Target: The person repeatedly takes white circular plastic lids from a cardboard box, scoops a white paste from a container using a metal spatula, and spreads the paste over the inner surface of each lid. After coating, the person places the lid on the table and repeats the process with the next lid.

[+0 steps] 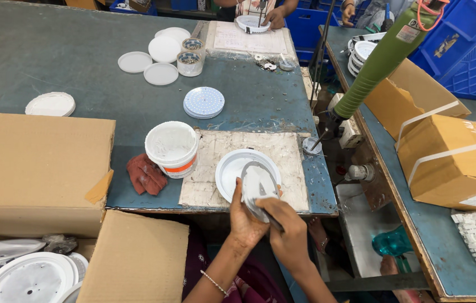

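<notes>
My left hand (243, 216) grips a round white lamp housing (258, 188) tilted on edge just over the table's front edge. My right hand (284, 227) is closed around a small dark tool pressed against the housing's lower rim; the tool is mostly hidden by the fingers. Directly behind the hands, a second white round housing (231, 168) lies flat on a worn white work mat (211, 168). A white bucket with an orange band (172, 148) stands at the mat's left edge.
A red rag (145, 174) lies beside the bucket. A green hanging power screwdriver (370, 73) dangles at right. White discs (203, 102) and lids (160, 73) lie farther back. Cardboard boxes (36, 168) flank both sides. Another person's hands (274, 18) work at the far end.
</notes>
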